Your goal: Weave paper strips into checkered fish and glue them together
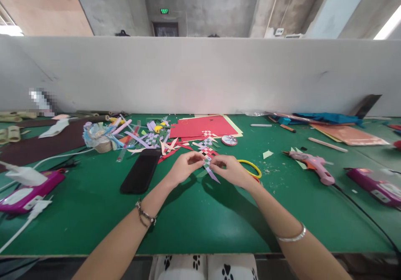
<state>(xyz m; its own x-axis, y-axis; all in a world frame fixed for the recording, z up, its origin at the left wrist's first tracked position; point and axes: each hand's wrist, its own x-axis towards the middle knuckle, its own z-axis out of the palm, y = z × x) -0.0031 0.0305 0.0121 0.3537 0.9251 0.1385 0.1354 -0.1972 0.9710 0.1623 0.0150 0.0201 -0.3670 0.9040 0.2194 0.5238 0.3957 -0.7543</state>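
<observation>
Between both hands is a small woven piece of paper strips [208, 160], green and lilac, with a lilac tail slanting down to the right. My left hand [185, 167] pinches its left edge between thumb and fingertips. From the other side my right hand [231, 169] pinches the right edge; the exact grip of its fingertips is partly hidden. Just behind, a red and white checkered paper weave [207, 141] lies in front of the red paper sheets [200, 127]. A yellow ring [257, 168], perhaps a roll of tape, is partly covered by my right hand.
A black phone [140, 172] lies left of my hands, with a heap of paper strips [152, 137] behind it. To the right rest a pink glue gun [318, 168] with its cord and a purple power strip [372, 186]. Another power strip [23, 198] with plugs sits far left.
</observation>
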